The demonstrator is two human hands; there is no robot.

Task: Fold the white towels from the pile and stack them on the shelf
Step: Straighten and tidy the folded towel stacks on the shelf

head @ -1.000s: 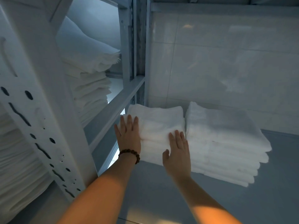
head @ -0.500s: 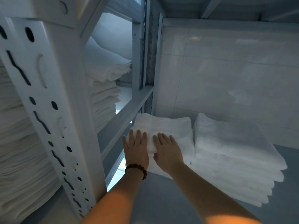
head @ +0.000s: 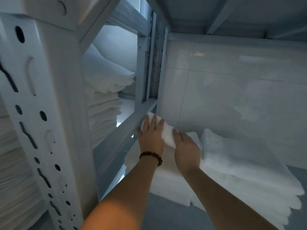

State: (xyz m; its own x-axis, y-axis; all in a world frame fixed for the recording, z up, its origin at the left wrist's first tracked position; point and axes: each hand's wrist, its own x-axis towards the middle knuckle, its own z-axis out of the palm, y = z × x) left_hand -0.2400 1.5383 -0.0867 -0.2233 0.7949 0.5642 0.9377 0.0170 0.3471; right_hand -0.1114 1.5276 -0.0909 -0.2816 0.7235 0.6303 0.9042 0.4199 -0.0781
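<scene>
Two stacks of folded white towels stand side by side on the grey shelf (head: 166, 214). The left stack (head: 167, 178) is under both my hands; the right stack (head: 245, 165) sits against it. My left hand (head: 150, 136), with a bead bracelet on the wrist, lies flat with straight fingers on the far left corner of the top towel (head: 168, 136), beside the shelf's side rail. Just right of it, my right hand (head: 186, 149) presses flat on the same towel. The towel bulges up between the two hands.
A white perforated shelf post (head: 41, 117) stands close on the left. Behind it, more folded white linen is stacked in the neighbouring bay (head: 103, 107) and at the far left (head: 13, 171). A glossy tiled wall (head: 232, 90) backs the shelf, and a shelf board runs overhead.
Both hands have slid deeper along the left stack's top towel towards the back left corner, and they now sit close together. The view has moved closer in.
</scene>
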